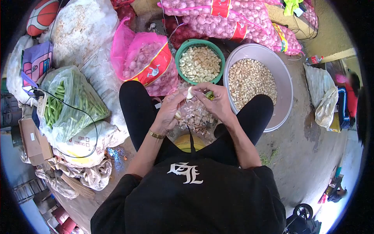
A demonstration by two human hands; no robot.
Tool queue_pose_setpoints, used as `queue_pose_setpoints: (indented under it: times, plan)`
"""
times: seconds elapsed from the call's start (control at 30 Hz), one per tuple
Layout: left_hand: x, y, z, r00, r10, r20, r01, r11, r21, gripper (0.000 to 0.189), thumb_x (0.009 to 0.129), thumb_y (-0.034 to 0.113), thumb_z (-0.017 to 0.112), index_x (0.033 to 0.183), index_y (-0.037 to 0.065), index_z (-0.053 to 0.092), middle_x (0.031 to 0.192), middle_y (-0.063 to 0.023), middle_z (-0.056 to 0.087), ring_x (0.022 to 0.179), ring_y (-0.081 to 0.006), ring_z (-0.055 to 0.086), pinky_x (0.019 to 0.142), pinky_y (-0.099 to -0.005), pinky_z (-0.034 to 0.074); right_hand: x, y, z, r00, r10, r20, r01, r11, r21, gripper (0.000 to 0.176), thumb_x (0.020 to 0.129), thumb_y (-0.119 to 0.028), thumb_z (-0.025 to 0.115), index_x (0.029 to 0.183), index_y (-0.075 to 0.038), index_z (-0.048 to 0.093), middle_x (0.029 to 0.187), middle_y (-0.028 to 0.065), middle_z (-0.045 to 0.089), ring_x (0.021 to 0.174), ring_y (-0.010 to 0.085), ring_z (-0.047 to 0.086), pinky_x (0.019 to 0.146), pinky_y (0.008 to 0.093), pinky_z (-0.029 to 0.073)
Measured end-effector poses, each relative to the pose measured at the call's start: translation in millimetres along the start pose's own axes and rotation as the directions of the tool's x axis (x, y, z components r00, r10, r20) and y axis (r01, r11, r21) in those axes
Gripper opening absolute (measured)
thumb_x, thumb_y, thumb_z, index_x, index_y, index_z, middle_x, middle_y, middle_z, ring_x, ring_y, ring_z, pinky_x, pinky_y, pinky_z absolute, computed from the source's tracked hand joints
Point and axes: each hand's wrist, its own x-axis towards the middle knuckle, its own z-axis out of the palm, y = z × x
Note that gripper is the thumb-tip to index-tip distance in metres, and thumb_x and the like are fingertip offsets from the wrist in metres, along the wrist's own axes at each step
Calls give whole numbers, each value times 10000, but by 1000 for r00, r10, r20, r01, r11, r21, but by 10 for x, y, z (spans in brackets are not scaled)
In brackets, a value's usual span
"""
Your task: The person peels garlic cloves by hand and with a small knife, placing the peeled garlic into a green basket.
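My left hand (170, 110) is closed, with a pale garlic clove (190, 93) pinched at its fingertips. Another clove (178, 115) shows against the fingers lower down in the same hand. The fingertips of my right hand (219, 102) meet at the clove from the other side. A green handle (210, 95) is tucked in that hand; whatever it belongs to is hidden. Below both hands lies a heap of papery garlic skins (200, 119). Just beyond them is a green basket (180, 72) of peeled cloves. Many cloves (251, 80) fill part of a wide grey basin (286, 105) on the right.
An open pink mesh bag (120, 50) of garlic bulbs stands front left, and more full mesh bags (245, 23) lie at the back. On the left is a clear plastic bag (91, 105) of green beans. A basketball (42, 17) sits far left.
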Motion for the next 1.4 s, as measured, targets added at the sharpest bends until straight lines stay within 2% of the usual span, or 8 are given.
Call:
queue_pose_setpoints:
  times: [0.23, 0.33, 0.73, 0.87, 0.93, 1.17, 1.37, 1.4]
  plan:
    - [-12, 65, -17, 995, -99, 18, 98, 995, 23, 317, 965, 150, 548, 1217, -40, 569, 1071, -85, 651, 933, -127, 657, 599, -187, 554, 82, 4, -164, 979, -126, 158, 142, 985, -98, 223, 729, 43, 678, 947, 3, 652, 885, 132, 685, 814, 237, 685, 733, 314, 518]
    - [1, 35, -4, 994, -106, 13, 105, 994, 39, 322, 964, 150, 549, 1222, -40, 566, 1064, -88, 655, 938, -127, 664, 522, -154, 530, 94, -49, -188, 975, -115, 189, 151, 971, -187, 214, 744, 77, 656, 946, 9, 639, 883, 116, 683, 831, 171, 665, 743, 286, 511]
    - [88, -14, -158, 999, -43, -23, 44, 998, 48, 270, 958, 167, 551, 1153, -17, 572, 980, -113, 672, 782, -86, 661, 461, -166, 525, -77, -12, -319, 956, -28, 293, 108, 959, -262, 219, 723, 46, 679, 930, 13, 619, 848, 122, 665, 810, 195, 656, 745, 299, 504]
    - [66, 30, 0, 999, -37, -20, 38, 997, 68, 283, 963, 168, 537, 1177, -17, 537, 965, -115, 667, 740, -94, 656, 468, -178, 538, -139, -28, -311, 965, 113, 236, -47, 963, -266, 168, 787, -6, 700, 946, 10, 647, 831, 98, 669, 806, 151, 638, 734, 283, 491]
    - [67, 16, 77, 999, -23, -27, 26, 995, 97, 282, 963, 166, 538, 1176, -19, 539, 972, -116, 665, 744, -103, 659, 473, -183, 540, -115, -18, -202, 998, 64, 0, -64, 996, -66, 161, 814, -72, 721, 952, -3, 673, 850, 113, 689, 777, 173, 653, 707, 305, 499]
    - [64, -66, 80, 994, 101, -34, -82, 931, 354, 279, 955, 135, 553, 1180, -29, 540, 985, -95, 659, 752, -119, 663, 468, -202, 529, -73, 22, -39, 995, 90, -45, -92, 994, -56, 134, 807, -56, 711, 902, 36, 685, 842, 127, 696, 760, 144, 637, 688, 294, 494]
    - [72, -101, 36, 996, 90, -27, -77, 944, 320, 285, 959, 142, 551, 1191, -22, 536, 980, -90, 658, 745, -117, 661, 444, -180, 509, -60, -38, -39, 986, 152, -67, -161, 972, -169, 172, 837, -110, 688, 880, 55, 663, 764, 127, 675, 715, 143, 623, 659, 307, 490]
    - [70, -80, 46, 996, 91, -26, -78, 944, 319, 285, 959, 142, 551, 1191, -22, 536, 980, -90, 658, 745, -117, 661, 444, -180, 509, -75, -7, -48, 964, 259, -61, -263, 964, -50, 203, 855, -126, 672, 931, 60, 645, 789, 135, 671, 746, 149, 622, 678, 309, 490]
